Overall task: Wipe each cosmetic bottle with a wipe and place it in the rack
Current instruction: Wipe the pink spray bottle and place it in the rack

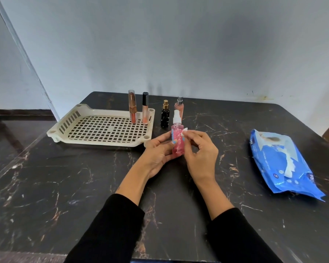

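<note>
The pink spray bottle (177, 138) stands upright above the middle of the dark marble table (84, 186), just near of the rack's right corner; the left hand (158, 151) grips its body with curled fingers, and the right hand (199, 150) pinches a small white wipe (185, 131) against its right side. The cream rack (103, 128) lies to the left, with a lipstick (132, 106) and a lip gloss tube (145, 108) upright in its far right corner. A black perfume bottle (165, 114) and a peach spray bottle (179, 108) stand on the table just right of the rack, and a blue wipes pack (281, 164) lies well apart at the right.
</note>
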